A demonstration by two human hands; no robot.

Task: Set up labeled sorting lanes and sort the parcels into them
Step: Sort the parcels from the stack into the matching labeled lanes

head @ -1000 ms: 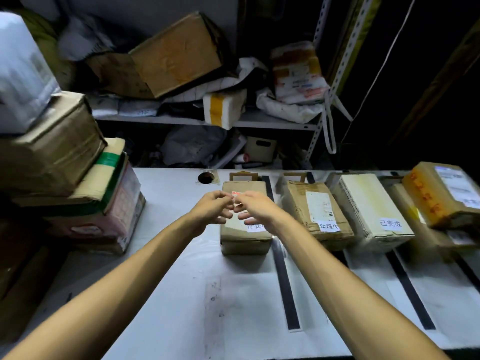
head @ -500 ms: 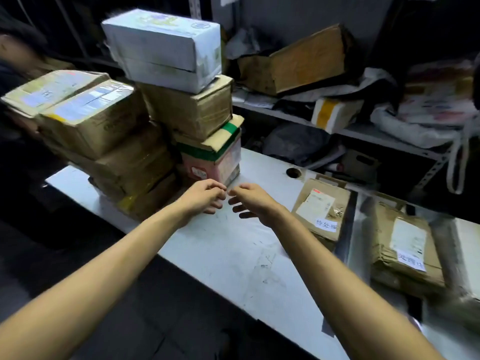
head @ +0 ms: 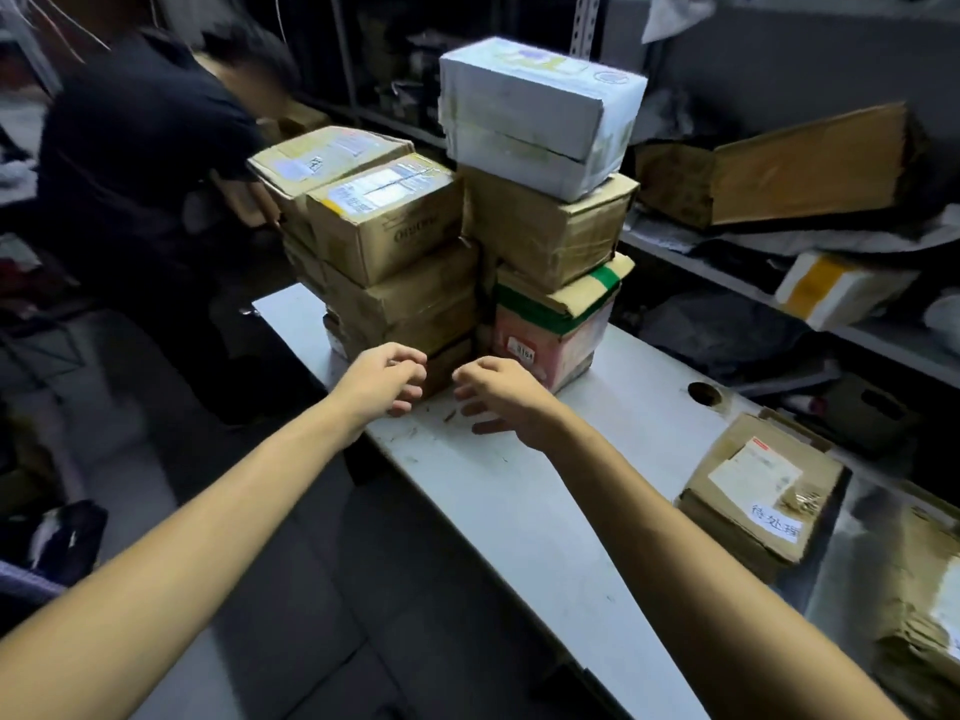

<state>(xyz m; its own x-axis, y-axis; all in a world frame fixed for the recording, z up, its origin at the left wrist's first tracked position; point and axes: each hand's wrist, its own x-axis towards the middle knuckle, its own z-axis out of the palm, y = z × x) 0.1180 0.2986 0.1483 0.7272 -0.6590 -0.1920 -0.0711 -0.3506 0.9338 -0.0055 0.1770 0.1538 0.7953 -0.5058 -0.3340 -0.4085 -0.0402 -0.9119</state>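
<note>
Both grips loose, fingers half-curled, holding nothing: left hand (head: pixel 383 379) and right hand (head: pixel 503 400) hover above the surface (head: pixel 524 517), just before the stacked parcels (head: pixel 400 283)

Blurred with motion: person in black (head: pixel 135 163) at far left. Cut off by right edge: crumpled brown parcel (head: pixel 919 615). Partly hidden behind left hand (head: pixel 384 379): lowest carton (head: pixel 449 363). Cannot read shipping label (head: pixel 382 188) print.

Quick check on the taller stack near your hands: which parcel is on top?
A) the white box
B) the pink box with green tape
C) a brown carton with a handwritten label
A: the white box sits on top, above a plain brown carton, with the pink green-taped box at the bottom.
</note>
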